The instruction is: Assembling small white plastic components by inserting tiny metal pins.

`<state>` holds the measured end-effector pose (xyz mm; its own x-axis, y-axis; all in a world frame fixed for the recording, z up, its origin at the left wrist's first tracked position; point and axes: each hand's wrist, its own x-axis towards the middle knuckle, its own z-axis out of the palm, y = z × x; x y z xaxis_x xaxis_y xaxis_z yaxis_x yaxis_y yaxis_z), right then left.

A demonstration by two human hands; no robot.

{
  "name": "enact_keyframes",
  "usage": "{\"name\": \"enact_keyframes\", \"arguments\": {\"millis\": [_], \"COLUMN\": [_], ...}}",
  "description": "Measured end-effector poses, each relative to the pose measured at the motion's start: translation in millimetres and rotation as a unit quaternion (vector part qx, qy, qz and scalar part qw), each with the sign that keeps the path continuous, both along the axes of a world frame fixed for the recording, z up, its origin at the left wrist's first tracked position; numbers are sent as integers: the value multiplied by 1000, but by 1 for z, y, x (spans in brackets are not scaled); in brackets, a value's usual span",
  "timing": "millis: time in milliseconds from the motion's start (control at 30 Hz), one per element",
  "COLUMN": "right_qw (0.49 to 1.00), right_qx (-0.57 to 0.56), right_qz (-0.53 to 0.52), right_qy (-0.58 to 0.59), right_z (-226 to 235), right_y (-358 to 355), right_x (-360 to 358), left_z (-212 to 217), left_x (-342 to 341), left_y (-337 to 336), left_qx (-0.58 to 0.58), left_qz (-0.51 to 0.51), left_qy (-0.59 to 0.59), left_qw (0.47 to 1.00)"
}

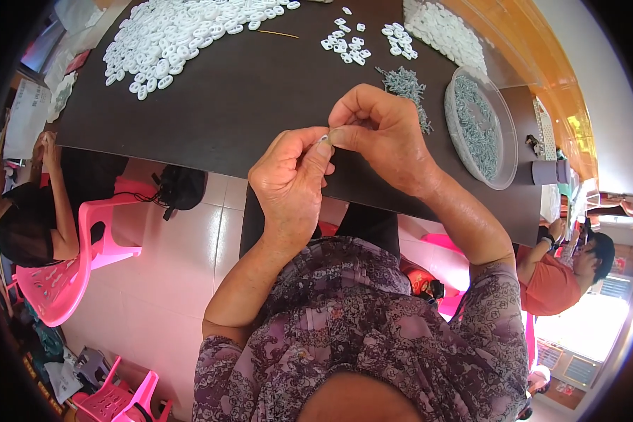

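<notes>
Above dark table [211,105], both hands [334,151] pinch one white ring [323,140].

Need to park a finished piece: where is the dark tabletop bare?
The widest bare patch of the dark tabletop lies between the big heap of white rings at far left and the grey screw pile. The right side is crowded: the clear round dish and more white rings.
</notes>
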<state>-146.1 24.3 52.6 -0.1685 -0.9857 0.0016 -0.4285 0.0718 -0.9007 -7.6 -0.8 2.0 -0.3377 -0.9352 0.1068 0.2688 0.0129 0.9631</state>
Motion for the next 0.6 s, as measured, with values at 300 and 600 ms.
{"name": "enact_keyframes", "arguments": {"millis": [300, 600], "right_qw": [997, 999], "right_qx": [-65, -22], "right_qz": [1, -2], "right_qy": [-34, -42], "right_z": [0, 3], "right_y": [-4, -2], "right_x": [-2, 1], "left_z": [3, 4], "left_x": [3, 1], "left_y": [-11, -13], "left_qx": [122, 126], "left_qz": [-46, -41], "left_qy": [106, 99], "left_qw": [986, 986]}}
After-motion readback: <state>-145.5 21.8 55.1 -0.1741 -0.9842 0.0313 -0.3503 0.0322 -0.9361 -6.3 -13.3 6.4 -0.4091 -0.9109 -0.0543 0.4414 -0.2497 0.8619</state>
